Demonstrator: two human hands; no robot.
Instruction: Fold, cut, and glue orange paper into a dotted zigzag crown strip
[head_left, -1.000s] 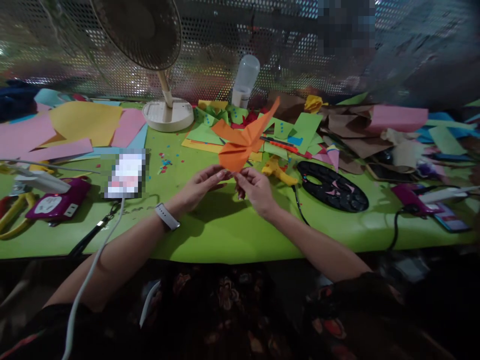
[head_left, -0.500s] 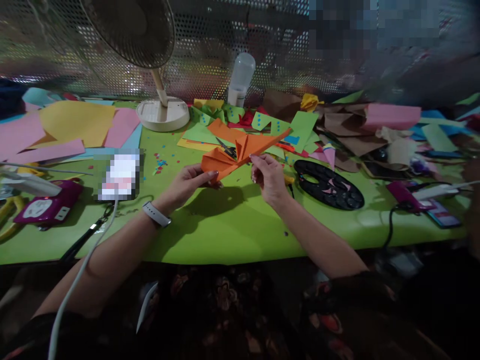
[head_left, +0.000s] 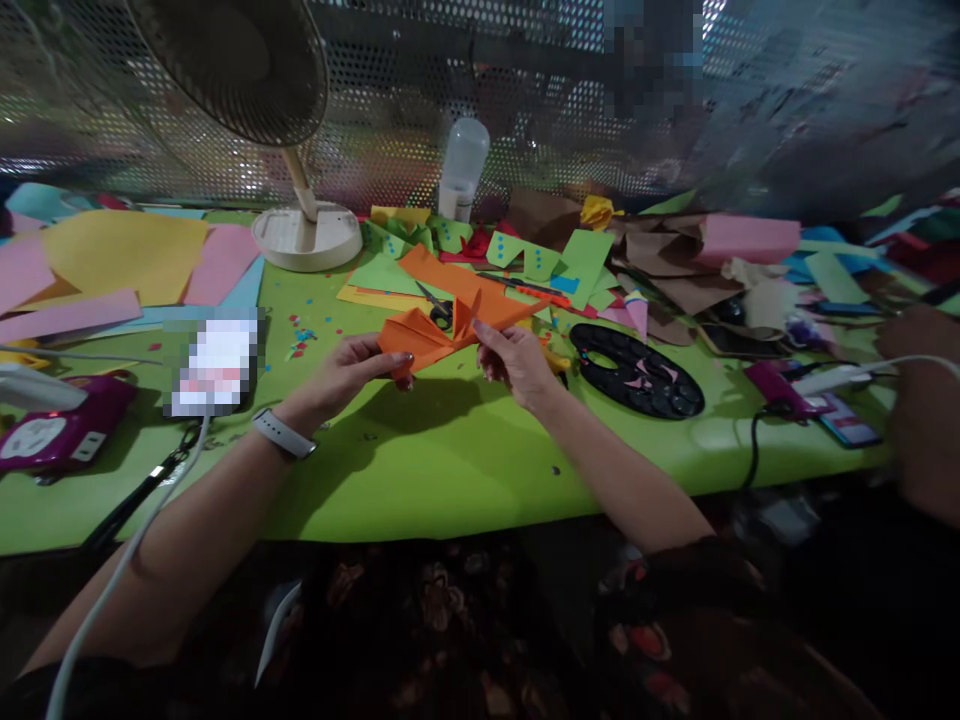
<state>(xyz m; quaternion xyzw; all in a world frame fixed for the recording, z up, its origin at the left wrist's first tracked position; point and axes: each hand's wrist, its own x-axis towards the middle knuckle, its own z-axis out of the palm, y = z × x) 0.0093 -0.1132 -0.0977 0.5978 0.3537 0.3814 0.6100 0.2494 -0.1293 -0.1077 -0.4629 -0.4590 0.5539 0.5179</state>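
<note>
A folded piece of orange paper [head_left: 418,340] is held up over the green table, its creases fanning out toward a pointed right end. My left hand [head_left: 352,372] pinches its lower left corner, thumb on top. With thumb and fingers, my right hand [head_left: 514,358] grips the folded part at the middle right. Just behind the paper lie scissors [head_left: 441,312], partly covered by it. Another flat orange sheet [head_left: 442,272] shows behind; I cannot tell whether it joins the held piece.
A fan [head_left: 306,235] and a clear bottle [head_left: 465,160] stand at the back. A black palette [head_left: 637,370] with pink scraps lies right of my hands. A phone [head_left: 216,360] and purple power strip [head_left: 67,425] sit left. Another person's arm [head_left: 926,400] is at the right edge.
The view has shifted, so most things appear further left. My right hand has moved slightly inward along the orange paper, and its right wing looks lower.
</note>
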